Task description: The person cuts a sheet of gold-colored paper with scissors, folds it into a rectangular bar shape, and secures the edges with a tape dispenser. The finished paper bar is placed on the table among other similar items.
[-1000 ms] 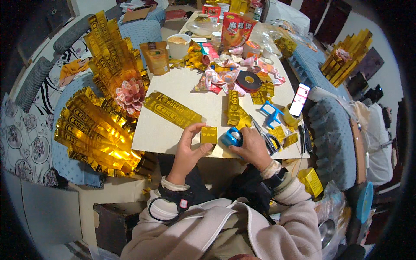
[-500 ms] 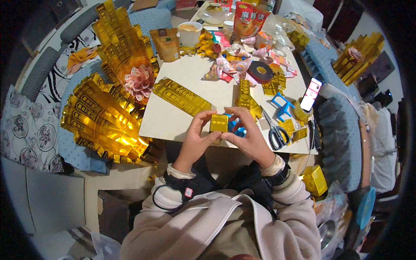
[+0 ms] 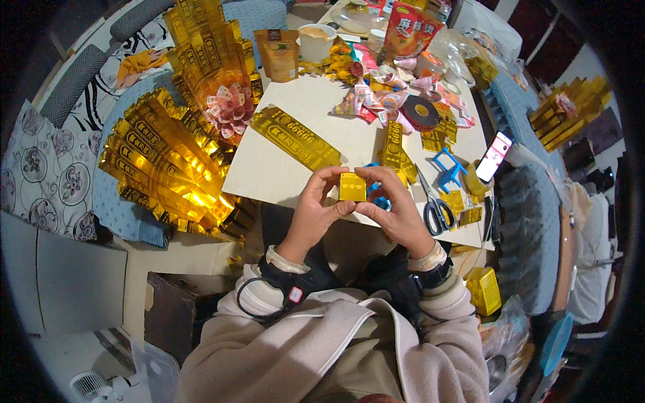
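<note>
Between both hands, over the near edge of the white table (image 3: 269,180), I hold a small gold foil-paper block (image 3: 353,187). My left hand (image 3: 317,207) pinches its left side with thumb and fingers. On its right side, the fingers and thumb of my right hand (image 3: 396,209) close in the same way. Behind the right fingers, a blue plastic piece (image 3: 380,202) is partly hidden. A long gold printed strip (image 3: 295,138) lies flat beyond my left hand. Another gold strip (image 3: 392,144) lies beyond my right hand, beside dark-handled scissors (image 3: 438,213).
Right of the scissors stand a blue plastic stand (image 3: 450,169) and a lit phone (image 3: 494,156). A black tape roll (image 3: 420,112) lies among crumpled wrappers (image 3: 376,101). Gold foil fans (image 3: 161,158) crowd the left. A yellow box (image 3: 482,291) sits low at right.
The table and its contents sit slightly further right and lower in the picture. Both hands keep their grip on the gold block, whose visible face has tilted a little.
</note>
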